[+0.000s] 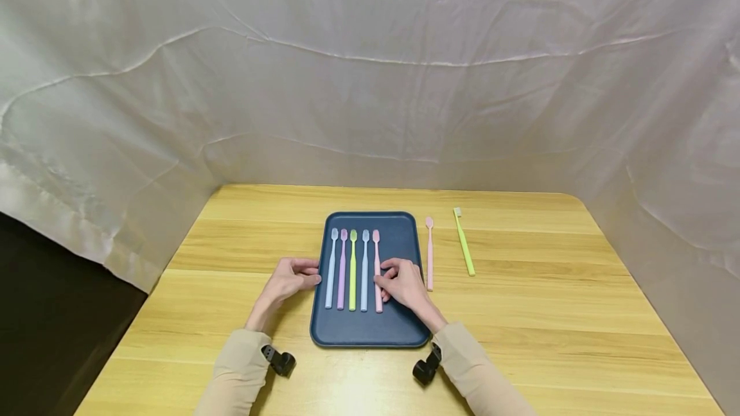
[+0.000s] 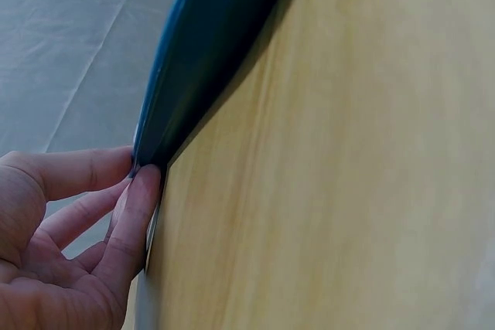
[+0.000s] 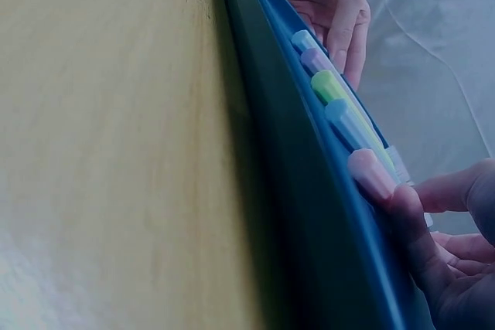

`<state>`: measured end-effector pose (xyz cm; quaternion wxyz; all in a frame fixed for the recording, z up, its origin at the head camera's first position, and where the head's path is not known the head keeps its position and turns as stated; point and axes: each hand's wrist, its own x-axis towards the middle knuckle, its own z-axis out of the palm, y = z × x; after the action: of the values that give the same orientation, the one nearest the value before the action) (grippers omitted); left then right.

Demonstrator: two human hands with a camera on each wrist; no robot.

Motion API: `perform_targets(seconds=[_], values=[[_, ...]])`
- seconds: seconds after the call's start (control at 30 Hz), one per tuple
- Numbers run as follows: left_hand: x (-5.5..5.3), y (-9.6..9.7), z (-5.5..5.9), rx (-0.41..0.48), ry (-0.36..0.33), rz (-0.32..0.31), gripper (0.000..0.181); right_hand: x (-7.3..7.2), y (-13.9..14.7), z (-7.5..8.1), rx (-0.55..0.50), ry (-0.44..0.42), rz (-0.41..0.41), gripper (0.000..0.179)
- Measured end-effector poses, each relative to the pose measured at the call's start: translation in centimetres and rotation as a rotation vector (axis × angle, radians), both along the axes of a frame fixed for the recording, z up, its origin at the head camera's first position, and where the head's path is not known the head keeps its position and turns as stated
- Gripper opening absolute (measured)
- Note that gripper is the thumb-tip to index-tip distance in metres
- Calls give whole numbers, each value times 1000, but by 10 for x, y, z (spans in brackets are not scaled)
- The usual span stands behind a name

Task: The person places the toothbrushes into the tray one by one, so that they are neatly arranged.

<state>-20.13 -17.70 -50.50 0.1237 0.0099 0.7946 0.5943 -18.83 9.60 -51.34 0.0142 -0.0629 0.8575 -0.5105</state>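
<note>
A dark blue tray point(image 1: 399, 230) lies on the table with toothbrushes in a side-by-side row, heads toward the far end. From the left they run light blue point(image 1: 331, 275), purple point(image 1: 342, 271), yellow-green point(image 1: 353, 271), light blue point(image 1: 365, 271) and pink point(image 1: 377, 255). My right hand point(image 1: 403, 284) pinches the pink toothbrush's handle between thumb and fingers, low over the tray. At the tray's left rim, my left hand point(image 1: 293, 278) grips the edge between thumb and fingers. In the right wrist view, the pink handle end point(image 3: 371, 174) pokes out past my thumb.
To the right of the tray, another pink toothbrush point(image 1: 430, 255) lies on the wooden table point(image 1: 549, 300) close to the rim. Farther right is a slanted yellow-green toothbrush point(image 1: 465, 242). Pale fabric point(image 1: 405, 114) hangs behind and along the sides of the table.
</note>
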Motion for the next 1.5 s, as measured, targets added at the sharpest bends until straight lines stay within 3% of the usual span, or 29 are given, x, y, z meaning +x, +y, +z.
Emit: perform_targets(seconds=[0.97, 1.5], values=[[0, 1, 0, -30, 5, 41, 44, 0, 0, -2, 5, -7, 4, 31], [0, 1, 1, -24, 7, 30, 45, 2, -1, -2, -12, 1, -4, 30]])
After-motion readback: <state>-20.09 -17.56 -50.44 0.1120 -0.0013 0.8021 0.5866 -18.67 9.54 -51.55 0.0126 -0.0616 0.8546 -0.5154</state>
